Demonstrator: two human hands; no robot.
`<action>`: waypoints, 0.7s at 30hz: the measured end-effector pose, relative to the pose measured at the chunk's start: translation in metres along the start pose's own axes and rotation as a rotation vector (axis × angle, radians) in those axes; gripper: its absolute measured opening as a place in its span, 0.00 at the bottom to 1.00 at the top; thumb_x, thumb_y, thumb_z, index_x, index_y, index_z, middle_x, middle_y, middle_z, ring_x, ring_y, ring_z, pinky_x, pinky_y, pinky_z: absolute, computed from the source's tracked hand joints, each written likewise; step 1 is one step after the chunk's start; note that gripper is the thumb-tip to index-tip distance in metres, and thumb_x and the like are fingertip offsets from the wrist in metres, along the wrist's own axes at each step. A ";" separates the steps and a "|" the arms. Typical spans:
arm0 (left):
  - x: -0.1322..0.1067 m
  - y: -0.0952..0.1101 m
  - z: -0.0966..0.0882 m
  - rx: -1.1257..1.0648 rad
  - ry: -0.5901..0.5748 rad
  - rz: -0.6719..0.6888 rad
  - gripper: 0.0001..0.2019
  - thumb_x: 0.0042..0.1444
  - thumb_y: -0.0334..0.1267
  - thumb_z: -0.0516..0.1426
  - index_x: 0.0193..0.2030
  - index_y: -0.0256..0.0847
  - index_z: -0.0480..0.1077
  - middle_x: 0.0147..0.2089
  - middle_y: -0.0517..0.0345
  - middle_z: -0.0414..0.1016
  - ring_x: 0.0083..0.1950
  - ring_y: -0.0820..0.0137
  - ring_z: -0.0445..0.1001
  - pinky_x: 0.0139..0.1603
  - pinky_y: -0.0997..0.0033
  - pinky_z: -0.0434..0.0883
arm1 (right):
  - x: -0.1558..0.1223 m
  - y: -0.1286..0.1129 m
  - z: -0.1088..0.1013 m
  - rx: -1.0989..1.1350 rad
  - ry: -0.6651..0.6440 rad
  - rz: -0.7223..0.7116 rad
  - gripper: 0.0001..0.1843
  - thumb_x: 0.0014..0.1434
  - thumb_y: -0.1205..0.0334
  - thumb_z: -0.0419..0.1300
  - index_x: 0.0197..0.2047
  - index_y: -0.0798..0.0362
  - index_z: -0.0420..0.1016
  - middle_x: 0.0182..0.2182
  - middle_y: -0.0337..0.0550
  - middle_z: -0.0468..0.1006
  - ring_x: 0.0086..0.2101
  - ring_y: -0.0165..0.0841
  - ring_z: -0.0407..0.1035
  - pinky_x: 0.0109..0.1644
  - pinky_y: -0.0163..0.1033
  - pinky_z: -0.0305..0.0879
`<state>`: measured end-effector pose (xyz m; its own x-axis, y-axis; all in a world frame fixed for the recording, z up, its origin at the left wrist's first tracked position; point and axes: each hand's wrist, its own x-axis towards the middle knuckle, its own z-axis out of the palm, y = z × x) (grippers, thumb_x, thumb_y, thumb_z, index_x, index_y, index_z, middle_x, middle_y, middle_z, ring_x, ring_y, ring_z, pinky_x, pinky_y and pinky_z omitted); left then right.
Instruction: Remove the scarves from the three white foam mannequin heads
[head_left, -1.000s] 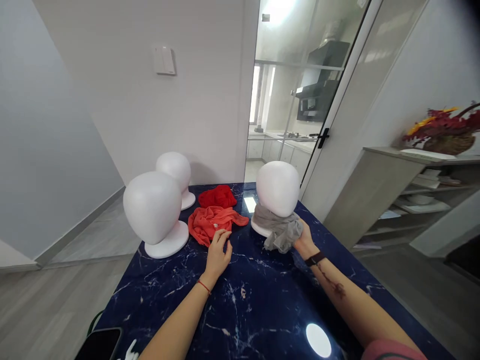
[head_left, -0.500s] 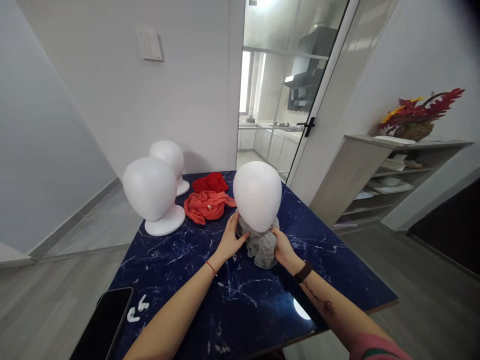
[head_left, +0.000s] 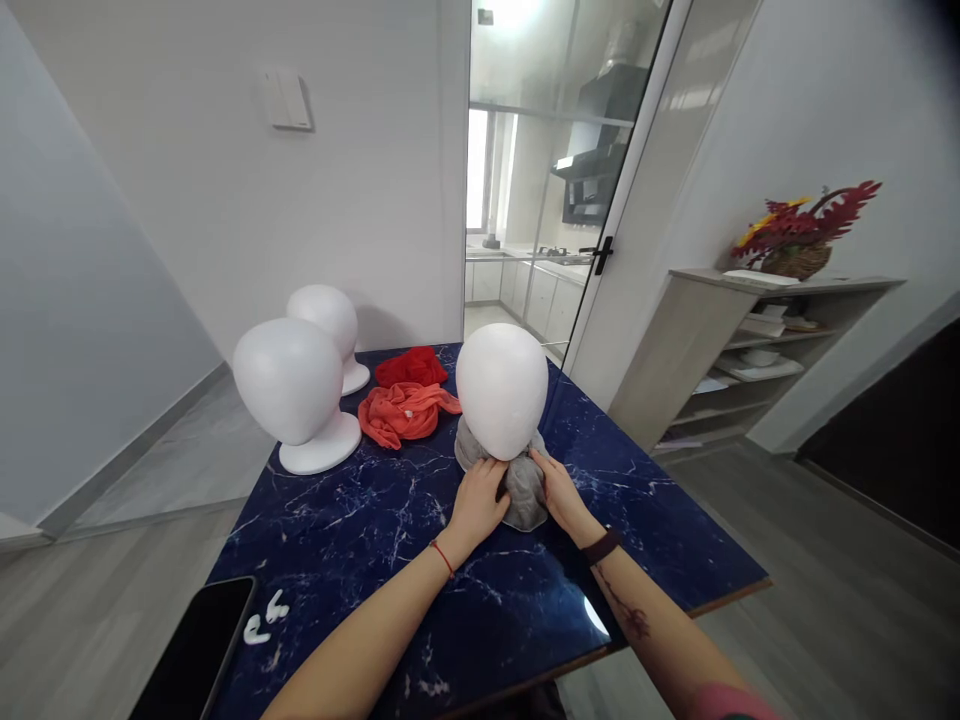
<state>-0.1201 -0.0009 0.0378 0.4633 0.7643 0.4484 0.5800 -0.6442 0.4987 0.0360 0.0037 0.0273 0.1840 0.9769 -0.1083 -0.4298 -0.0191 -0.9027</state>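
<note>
A white foam mannequin head (head_left: 502, 390) stands upright on the table, with a sheer grey scarf (head_left: 526, 492) bunched around its neck and hanging in a knot-like bundle at the front. My left hand (head_left: 478, 502) is closed on the scarf's left side just under the chin, its thumb against the front bundle. On the right edge of that bundle, my right hand (head_left: 562, 498) grips the cloth with thumb and fingers. The fabric and the head's chin partly hide the fingertips of both hands.
Two more white mannequin heads, a nearer one (head_left: 289, 385) and a farther one (head_left: 330, 315), stand at the left. A coral scarf (head_left: 405, 412) and a red cloth (head_left: 411, 367) lie between them and the dressed head. A phone (head_left: 196, 650) rests on the dark blue marbled table (head_left: 360, 560) at front left.
My left hand has moved from the neck's left side to the front, beneath the chin. My right hand stays at the bundle's right edge. The view has shifted slightly.
</note>
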 end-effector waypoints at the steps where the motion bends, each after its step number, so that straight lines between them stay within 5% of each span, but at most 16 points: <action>1: 0.000 -0.001 0.003 0.024 0.015 -0.028 0.25 0.48 0.27 0.56 0.55 0.42 0.62 0.51 0.50 0.70 0.53 0.59 0.66 0.54 0.56 0.66 | -0.001 -0.001 0.000 0.002 -0.011 0.002 0.17 0.47 0.50 0.65 0.38 0.50 0.77 0.38 0.43 0.79 0.44 0.40 0.72 0.47 0.42 0.68; 4: -0.005 -0.007 0.007 0.046 0.052 -0.066 0.21 0.49 0.26 0.55 0.52 0.40 0.64 0.47 0.51 0.72 0.50 0.59 0.66 0.53 0.56 0.66 | 0.001 -0.002 -0.003 -0.019 -0.001 -0.014 0.19 0.48 0.49 0.64 0.41 0.50 0.76 0.33 0.42 0.79 0.37 0.38 0.73 0.39 0.40 0.68; 9: -0.010 -0.021 -0.004 0.057 0.137 -0.093 0.10 0.52 0.33 0.56 0.42 0.40 0.66 0.42 0.53 0.71 0.46 0.61 0.65 0.49 0.58 0.66 | 0.011 -0.003 -0.017 -0.133 0.217 -0.027 0.17 0.50 0.49 0.62 0.39 0.51 0.74 0.16 0.34 0.70 0.18 0.29 0.63 0.22 0.35 0.59; 12: -0.008 -0.027 -0.016 0.116 0.170 -0.098 0.06 0.49 0.36 0.58 0.35 0.41 0.66 0.36 0.54 0.69 0.41 0.61 0.64 0.43 0.60 0.66 | 0.015 -0.006 -0.023 -0.042 0.260 -0.038 0.13 0.51 0.51 0.60 0.36 0.50 0.72 0.22 0.37 0.75 0.21 0.30 0.67 0.24 0.35 0.63; 16: -0.005 -0.034 -0.029 0.109 0.261 -0.058 0.09 0.49 0.34 0.57 0.23 0.43 0.60 0.26 0.58 0.64 0.33 0.65 0.61 0.35 0.65 0.62 | 0.017 -0.007 -0.020 0.085 0.129 0.036 0.13 0.53 0.52 0.57 0.39 0.48 0.73 0.34 0.42 0.79 0.30 0.35 0.73 0.34 0.41 0.71; 21: -0.008 -0.038 -0.044 0.125 0.216 0.115 0.11 0.51 0.35 0.55 0.20 0.44 0.59 0.23 0.59 0.61 0.30 0.67 0.60 0.33 0.67 0.60 | 0.021 -0.001 -0.020 0.078 0.095 0.148 0.12 0.53 0.52 0.57 0.37 0.49 0.73 0.30 0.42 0.79 0.30 0.37 0.73 0.35 0.43 0.71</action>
<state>-0.1751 0.0162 0.0482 0.3849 0.6539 0.6514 0.6165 -0.7074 0.3458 0.0582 0.0204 0.0172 0.1945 0.9401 -0.2800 -0.5245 -0.1415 -0.8395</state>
